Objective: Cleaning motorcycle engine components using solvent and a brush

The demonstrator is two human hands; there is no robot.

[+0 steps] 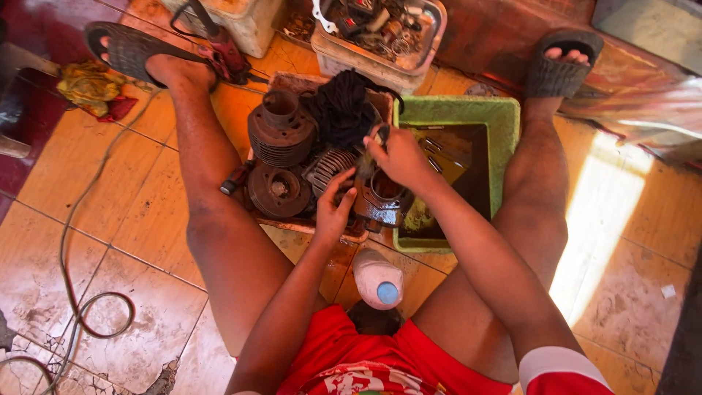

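Left hand (334, 208) is wrapped around the near side of a dark, oily engine cylinder (380, 199), fingers curled against its edge and steadying it. Right hand (398, 157) sits just above, closed on a small brush (373, 146) whose bristle end is pressed down at the cylinder's top rim. The cylinder itself stands between the two hands, leaning over the edge of a green tray (504, 117) that lies under and beyond the right hand, dark liquid pooled inside it. Just left of the left hand, two more finned engine parts: a round, ribbed one (278, 190) lying flat, and a taller rusty barrel (281, 132) further out. A black rag (344, 110) is heaped just beyond the right hand. Further out still, a metal tub of small parts (380, 33). Close to the person, below the left wrist, a white plastic bottle with a blue cap (379, 281) stands on the tiled floor (110, 219). A cable (80, 278) snakes well off to the left.
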